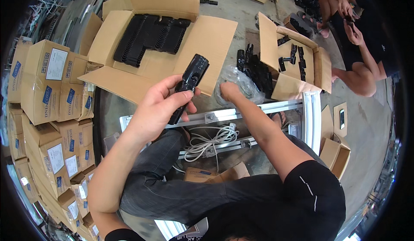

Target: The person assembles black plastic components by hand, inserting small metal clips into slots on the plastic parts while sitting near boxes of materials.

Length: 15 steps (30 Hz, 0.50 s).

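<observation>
Left hand point(157, 105): fingers clamped on a black joint point(196, 70), long axis slanting away rightward. Right hand point(230, 92): at plastic bag point(246, 85), finger closure indiscernible.

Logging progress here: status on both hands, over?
Left hand gripping black part, tilted. Right hand at clear plastic, grip unclear. Black part's far end unobstructed.
</observation>
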{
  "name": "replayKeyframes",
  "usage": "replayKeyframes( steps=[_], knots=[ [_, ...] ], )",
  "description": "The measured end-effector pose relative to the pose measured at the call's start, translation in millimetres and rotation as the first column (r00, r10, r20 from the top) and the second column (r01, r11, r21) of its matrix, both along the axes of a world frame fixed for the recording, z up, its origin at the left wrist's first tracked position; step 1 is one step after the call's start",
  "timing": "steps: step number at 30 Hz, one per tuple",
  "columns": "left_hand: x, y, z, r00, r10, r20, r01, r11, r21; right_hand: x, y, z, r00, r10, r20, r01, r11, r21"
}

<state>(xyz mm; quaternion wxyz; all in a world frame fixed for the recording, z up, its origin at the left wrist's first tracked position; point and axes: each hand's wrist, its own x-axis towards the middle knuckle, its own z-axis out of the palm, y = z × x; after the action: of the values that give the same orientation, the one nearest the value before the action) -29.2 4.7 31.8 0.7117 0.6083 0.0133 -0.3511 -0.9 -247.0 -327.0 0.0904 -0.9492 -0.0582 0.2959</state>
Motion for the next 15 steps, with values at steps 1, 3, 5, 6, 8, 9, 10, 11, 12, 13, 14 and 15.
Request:
replayKeyframes(
  steps=[1, 3, 5, 6, 8, 9, 10, 11, 12, 13, 14, 15],
  knots=[
    [0.0, 0.2, 0.4, 1.000, -0.003, 0.002, 0.003, 1.000, 0.005, -1.5, 1.8, -6.7, 1.000, -0.002, 0.016, 0.002, 1.000, -0.013],
    [0.0, 0.6, 0.1, 1.000, 0.011, -0.020, -0.011, 1.000, -0.001, -2.2, 2.4, -8.7, 0.999, -0.001, 0.036, 0.002, 1.000, -0.027],
    [0.2, 1.6, -1.2, 1.000, 0.020, -0.016, -0.020, 1.000, 0.002, -1.6, 1.5, -9.3, 0.999, -0.001, 0.046, 0.003, 1.000, -0.030],
    [0.2, 2.1, -1.7, 0.999, 0.029, -0.015, -0.029, 1.000, 0.004, -2.6, 1.2, -9.3, 0.999, 0.002, 0.052, -0.001, 1.000, -0.030],
    [-0.6, 3.2, -3.4, 0.999, 0.030, 0.015, -0.030, 0.999, 0.020, -4.8, 2.9, -4.8, 0.997, -0.002, 0.074, 0.003, 1.000, -0.021],
    [-1.5, 4.4, -4.3, 0.999, 0.027, 0.038, -0.028, 0.999, 0.037, -4.5, 3.5, -0.1, 0.997, 0.008, 0.082, -0.006, 1.000, -0.021],
    [-1.9, 5.6, -5.4, 0.998, 0.037, 0.046, -0.039, 0.999, 0.037, -4.3, 3.2, 4.7, 0.997, -0.016, 0.077, 0.017, 1.000, -0.009],
    [-1.6, 5.2, -5.9, 0.998, 0.045, 0.055, -0.048, 0.997, 0.055, -3.3, 0.5, 11.5, 0.996, -0.043, 0.073, 0.043, 0.999, -0.002],
    [-1.2, 4.7, -6.1, 0.997, 0.052, 0.063, -0.057, 0.996, 0.073, -1.0, -1.9, 11.5, 0.996, -0.035, 0.082, 0.035, 0.999, -0.006],
    [0.3, 5.0, -5.7, 0.996, 0.060, 0.071, -0.065, 0.996, 0.067, 1.2, -4.1, 9.3, 0.990, -0.116, 0.086, 0.116, 0.993, 0.005],
    [2.4, 6.0, -3.9, 0.998, 0.029, 0.047, -0.033, 0.995, 0.097, 4.0, -7.1, 7.4, 0.977, -0.195, 0.091, 0.194, 0.981, 0.018],
    [3.6, 5.6, -2.8, 1.000, -0.002, 0.021, 0.000, 0.992, 0.125, 5.7, -12.6, 5.9, 0.977, -0.186, 0.102, 0.186, 0.982, 0.015]
  ],
)
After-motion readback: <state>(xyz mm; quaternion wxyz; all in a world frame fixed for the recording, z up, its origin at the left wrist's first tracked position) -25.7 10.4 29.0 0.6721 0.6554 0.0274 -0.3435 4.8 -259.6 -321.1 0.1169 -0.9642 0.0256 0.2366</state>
